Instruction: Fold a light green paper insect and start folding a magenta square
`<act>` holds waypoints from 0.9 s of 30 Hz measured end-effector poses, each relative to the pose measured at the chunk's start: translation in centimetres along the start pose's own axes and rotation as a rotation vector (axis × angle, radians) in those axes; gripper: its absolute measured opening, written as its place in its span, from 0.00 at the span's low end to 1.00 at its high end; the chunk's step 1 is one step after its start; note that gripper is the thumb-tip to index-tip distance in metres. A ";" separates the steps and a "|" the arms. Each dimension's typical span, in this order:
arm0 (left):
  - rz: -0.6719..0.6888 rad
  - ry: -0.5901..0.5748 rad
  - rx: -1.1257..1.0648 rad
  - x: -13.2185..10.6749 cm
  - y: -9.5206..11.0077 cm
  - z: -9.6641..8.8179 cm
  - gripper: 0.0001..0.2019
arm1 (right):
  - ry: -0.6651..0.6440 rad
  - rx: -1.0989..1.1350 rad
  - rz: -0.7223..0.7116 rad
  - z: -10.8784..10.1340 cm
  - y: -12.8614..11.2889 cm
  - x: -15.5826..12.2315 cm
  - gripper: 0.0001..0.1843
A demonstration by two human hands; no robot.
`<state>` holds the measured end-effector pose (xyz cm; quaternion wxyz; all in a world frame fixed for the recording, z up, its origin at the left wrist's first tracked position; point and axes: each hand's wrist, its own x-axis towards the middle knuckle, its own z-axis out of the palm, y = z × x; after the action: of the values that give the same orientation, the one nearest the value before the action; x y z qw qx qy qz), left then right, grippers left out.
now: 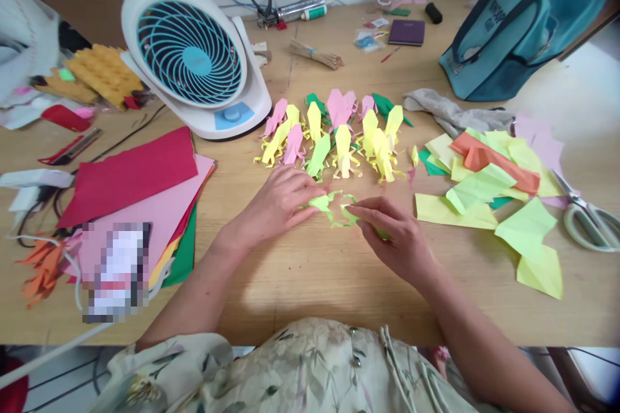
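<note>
Head view: left hand pinches one end of light-green cut paper, right hand pinches the other; paper sits between them, above the table. Just beyond: folded paper figures, yellow, pink, green. Right side: loose paper scraps, then scissors. Left side: stacked colored sheets. Farther back: white-and-blue fan left, teal bag right.
</note>
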<state>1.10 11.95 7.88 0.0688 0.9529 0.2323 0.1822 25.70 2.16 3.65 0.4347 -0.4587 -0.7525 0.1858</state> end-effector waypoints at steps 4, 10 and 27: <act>0.002 0.010 0.010 0.2 0.4 0.3 0.13 | 0.017 0.118 0.042 -0.1 -0.8 0.0 0.23; 0.002 0.018 0.010 0.5 1.4 0.2 0.12 | 0.034 -0.003 -0.088 0.3 -0.7 -0.2 0.28; 0.005 0.002 0.076 0.4 2.3 -0.5 0.13 | -0.059 -0.246 -0.113 0.3 -0.2 -0.3 0.27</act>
<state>2.17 10.14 8.93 0.0319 0.9552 0.2369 0.1745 25.39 1.80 3.45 0.3624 -0.4596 -0.8068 0.0806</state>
